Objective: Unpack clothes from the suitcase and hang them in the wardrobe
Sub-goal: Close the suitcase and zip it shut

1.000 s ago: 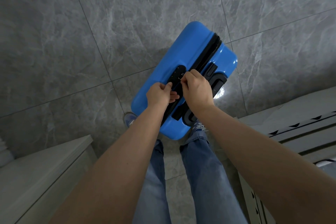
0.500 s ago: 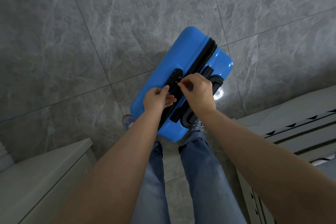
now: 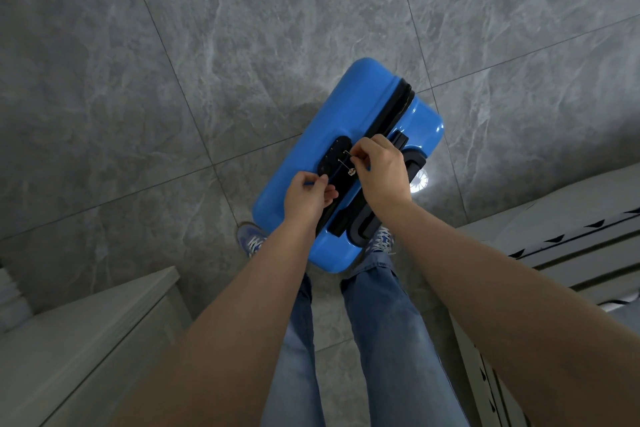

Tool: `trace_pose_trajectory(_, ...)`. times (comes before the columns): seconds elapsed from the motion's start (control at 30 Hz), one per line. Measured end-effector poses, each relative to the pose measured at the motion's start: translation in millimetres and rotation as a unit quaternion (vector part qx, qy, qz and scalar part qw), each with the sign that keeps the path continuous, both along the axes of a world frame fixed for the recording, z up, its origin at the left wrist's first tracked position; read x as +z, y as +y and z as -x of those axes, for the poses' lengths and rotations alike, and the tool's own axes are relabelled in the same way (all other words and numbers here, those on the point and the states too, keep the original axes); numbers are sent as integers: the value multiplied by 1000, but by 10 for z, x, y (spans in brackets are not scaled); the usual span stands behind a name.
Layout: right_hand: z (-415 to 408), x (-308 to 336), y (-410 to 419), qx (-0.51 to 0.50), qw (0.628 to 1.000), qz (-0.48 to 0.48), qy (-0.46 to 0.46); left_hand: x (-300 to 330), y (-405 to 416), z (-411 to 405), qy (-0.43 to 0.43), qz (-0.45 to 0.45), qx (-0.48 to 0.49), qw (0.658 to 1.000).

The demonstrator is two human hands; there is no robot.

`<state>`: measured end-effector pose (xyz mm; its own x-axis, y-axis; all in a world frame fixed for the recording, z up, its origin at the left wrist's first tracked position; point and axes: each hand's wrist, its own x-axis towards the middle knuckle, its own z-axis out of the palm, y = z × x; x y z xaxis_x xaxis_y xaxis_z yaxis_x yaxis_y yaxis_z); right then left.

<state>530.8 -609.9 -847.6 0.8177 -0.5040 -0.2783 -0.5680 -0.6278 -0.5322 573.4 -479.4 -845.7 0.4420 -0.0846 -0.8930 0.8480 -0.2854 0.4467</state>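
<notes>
A: Where is the suitcase (image 3: 349, 163) found?

B: Upright at frame centre, its zip seam (image 3: 388, 125) running from lower left to upper right.

A: And the grips?

B: A pull is pinched shut by the right hand (image 3: 381, 170) beside the lock (image 3: 334, 154); the left hand (image 3: 308, 196), below-left, is closed on another pull. Both lie on the seam; unzipping would likely follow it.

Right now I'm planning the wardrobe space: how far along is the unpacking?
Barely started. Nothing looks done: the blue suitcase stands closed on the floor, with no clothes in sight. In hand: the right hand and left hand each pinch a zipper pull by the combination lock. Left: unzipping, opening the case, taking out and hanging every garment.
</notes>
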Motion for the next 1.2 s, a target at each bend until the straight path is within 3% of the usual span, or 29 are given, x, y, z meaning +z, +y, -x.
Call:
trace_pose_trajectory(0.5,-158,-15,83,63,993,83,49,-105,9,-34,-20,-40,3,999)
trace_pose_trajectory(0.8,18,-36,-44,66,997,1,-41,-73,23,-56,-16,-34,8,999)
trace_pose_trajectory(0.93,215,18,-13,64,994,16,-89,-41,-7,-22,-29,-46,-11,998)
trace_pose_trajectory(1.07,338,42,-19,17,998,56,-19,28,-23,69,-73,-58,-68,993)
trace_pose_trajectory(1.2,322,58,-93,-44,994,2,95,123,10,194,-125,-66,-130,981)
